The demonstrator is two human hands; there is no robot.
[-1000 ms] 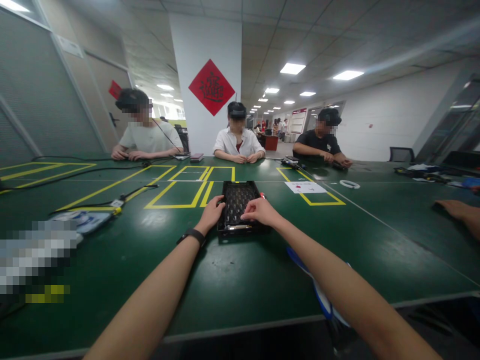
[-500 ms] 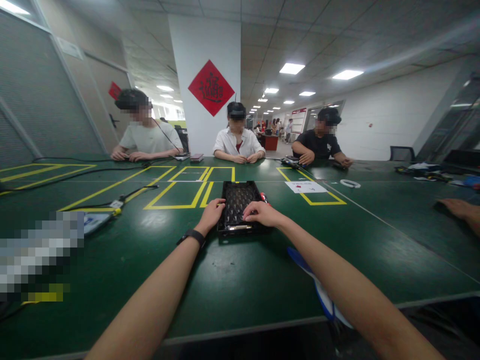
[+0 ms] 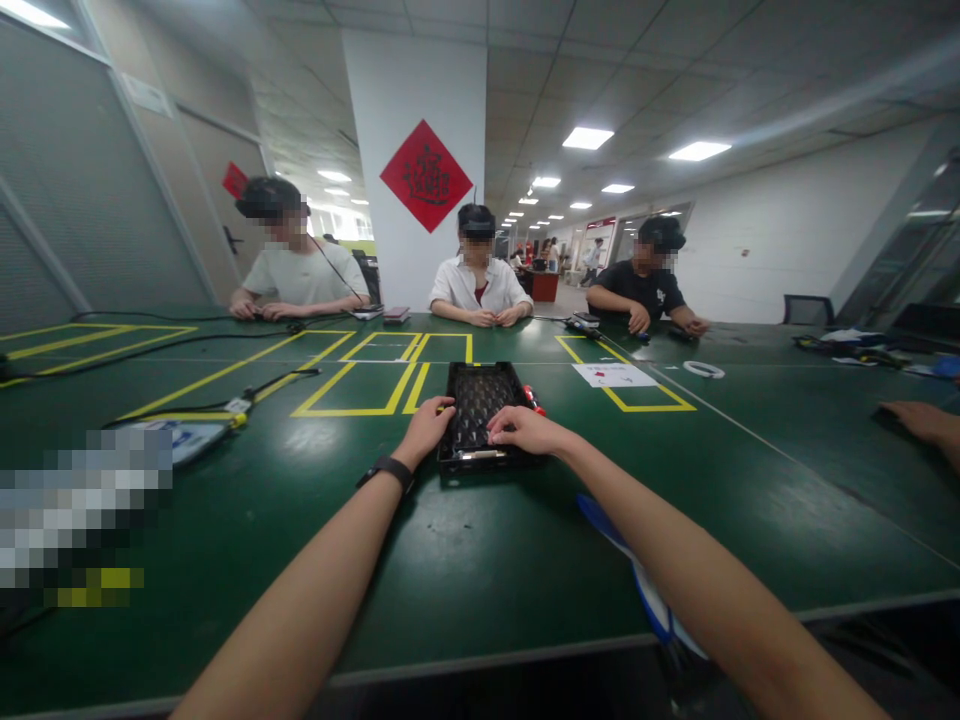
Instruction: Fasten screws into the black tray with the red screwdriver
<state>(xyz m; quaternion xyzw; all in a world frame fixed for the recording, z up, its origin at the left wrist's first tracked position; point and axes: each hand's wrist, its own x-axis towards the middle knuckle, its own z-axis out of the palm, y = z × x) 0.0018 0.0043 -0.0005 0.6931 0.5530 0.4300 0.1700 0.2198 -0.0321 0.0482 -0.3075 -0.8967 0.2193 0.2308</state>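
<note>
A black rectangular tray (image 3: 487, 467) with a bumpy, patterned inside lies on the green table straight in front of me. My left hand (image 3: 427, 430) grips its left side wall, thumb over the rim. Over the tray's near right part is my right hand (image 3: 529, 430), its thumb and forefinger pinched together; whatever they hold is too small to make out. Along the tray's near edge lies a thin, shiny light strip (image 3: 478, 455). A red object (image 3: 534, 399) sits just outside the right wall, partly hidden behind my right hand.
A blue-and-white item (image 3: 634, 565) lies beneath my right forearm. Ahead to the right are a paper sheet (image 3: 613, 375) and a white ring (image 3: 703, 369). Cables and a flat pouch (image 3: 199, 440) lie left. Several people sit around the table; another person's hand (image 3: 919, 420) rests at right.
My view has shifted slightly, while both hands keep nearly the same pose at the tray. Across the table, the person in black has moved one hand a little.
</note>
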